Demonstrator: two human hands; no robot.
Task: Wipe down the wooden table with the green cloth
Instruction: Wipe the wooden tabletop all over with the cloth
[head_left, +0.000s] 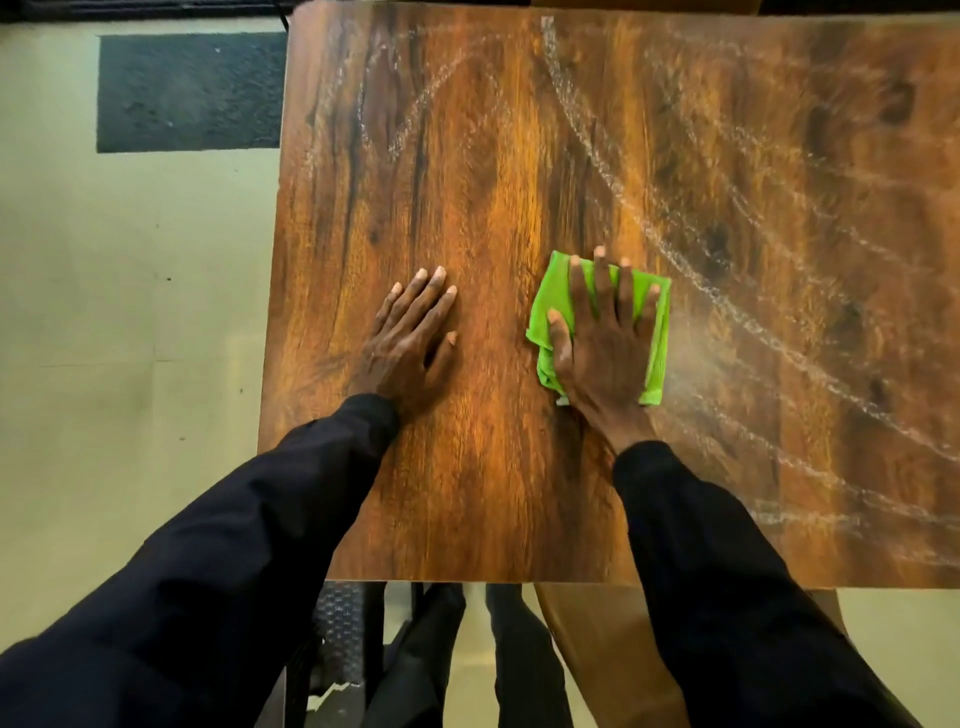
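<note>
Cloth lies flat on the bench, right of the middle and toward the near edge, directly under my right hand. The hand covers most of it. Green shows past my fingertips on the far side, beside my thumb on the left, and as a strip down the right as far as my wrist.

My right hand is spread, its fingers straight and fanned apart, the palm pressed down on the cloth. Nothing is curled round it or pinched. My left hand rests flat on the bare wood to the left of the cloth, apart from it. Its fingers are straight and fairly close together, the thumb is out to the side, and it holds nothing.

Pale, smeary streaks curve across the bench beyond the cloth and to its right (they are densest on the right half).

Counted: one cloth, one bench and two hands, each coming out of a dark sleeve. One dark mat lies on the pale floor left of the bench.
</note>
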